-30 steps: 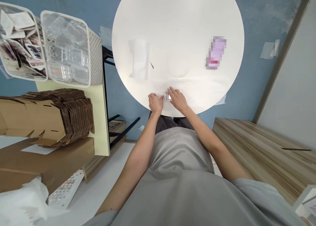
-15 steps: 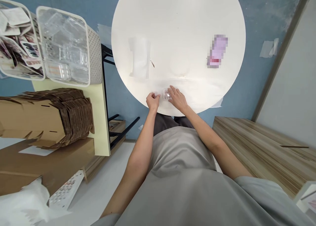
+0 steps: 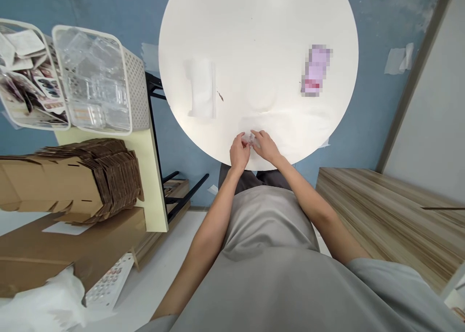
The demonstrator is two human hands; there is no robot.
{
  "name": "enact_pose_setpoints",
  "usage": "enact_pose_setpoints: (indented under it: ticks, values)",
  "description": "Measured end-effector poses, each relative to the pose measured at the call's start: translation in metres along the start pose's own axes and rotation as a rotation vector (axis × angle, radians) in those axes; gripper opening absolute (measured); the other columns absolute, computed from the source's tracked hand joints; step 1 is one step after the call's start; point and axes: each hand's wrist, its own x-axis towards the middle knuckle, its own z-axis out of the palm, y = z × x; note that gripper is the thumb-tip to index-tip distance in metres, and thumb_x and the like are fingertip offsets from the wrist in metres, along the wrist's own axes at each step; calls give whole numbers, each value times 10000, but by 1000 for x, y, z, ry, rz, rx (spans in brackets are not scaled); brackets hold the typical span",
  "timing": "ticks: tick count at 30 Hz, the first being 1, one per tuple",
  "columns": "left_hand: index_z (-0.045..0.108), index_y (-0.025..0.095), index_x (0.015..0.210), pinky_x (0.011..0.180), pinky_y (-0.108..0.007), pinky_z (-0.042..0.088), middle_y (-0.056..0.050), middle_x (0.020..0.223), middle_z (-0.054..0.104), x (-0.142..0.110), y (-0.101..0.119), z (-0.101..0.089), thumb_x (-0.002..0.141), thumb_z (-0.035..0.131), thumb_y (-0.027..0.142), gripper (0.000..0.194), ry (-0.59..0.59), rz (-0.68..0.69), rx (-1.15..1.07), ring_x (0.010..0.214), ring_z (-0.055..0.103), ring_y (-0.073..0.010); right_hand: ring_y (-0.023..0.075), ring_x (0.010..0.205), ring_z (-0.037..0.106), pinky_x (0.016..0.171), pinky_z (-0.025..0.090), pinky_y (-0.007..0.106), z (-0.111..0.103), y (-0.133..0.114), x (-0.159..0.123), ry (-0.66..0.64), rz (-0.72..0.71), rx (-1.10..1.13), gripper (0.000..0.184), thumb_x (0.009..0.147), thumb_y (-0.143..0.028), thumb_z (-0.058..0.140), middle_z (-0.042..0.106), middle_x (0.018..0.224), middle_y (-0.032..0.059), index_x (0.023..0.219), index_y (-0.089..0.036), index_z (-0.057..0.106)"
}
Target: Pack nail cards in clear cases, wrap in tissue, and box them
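Observation:
At the near edge of the round white table, my left hand and my right hand meet over a small clear plastic case. Both hands pinch it with curled fingers, the left from the left side, the right from the right. The case is mostly hidden between the fingertips. A thin clear sheet lies flat on the table under and beside my hands.
A white folded packet and a small pink and purple item lie on the table. Left stand two white baskets of clear cases and printed cards, stacked flat cardboard boxes, and a wooden surface at right.
My left hand has moved right and closed onto the clear case, joining my right hand. The view has shifted slightly.

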Motion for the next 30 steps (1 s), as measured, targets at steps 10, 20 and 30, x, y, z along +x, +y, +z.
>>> enact_pose_setpoints:
  ticks: [10,20,30]
  values:
    - [659,223,1457,995,-374,620,-99,1175,807,7,-9,1,1038,681,231,420,-41,-18,-19,1012,775,-234,308,1187,673,966,626,449,28,-17,22,183,284,165,203,1106,-387,587,680,1226,141,1124,-222,703]
    - [739,186,1220,1095,-394,592,-94,1127,813,25,-23,-8,980,757,271,255,59,-323,-117,1110,777,-246,297,930,728,904,603,443,27,-11,36,194,340,237,146,1134,-383,495,758,955,75,1102,-263,571]
    - [641,223,1124,959,-367,586,-86,1203,773,6,14,0,948,790,260,233,124,-173,-14,1003,740,-219,285,1031,777,951,639,453,-2,0,-2,326,289,354,260,1127,-472,470,802,1117,115,1177,-254,602]
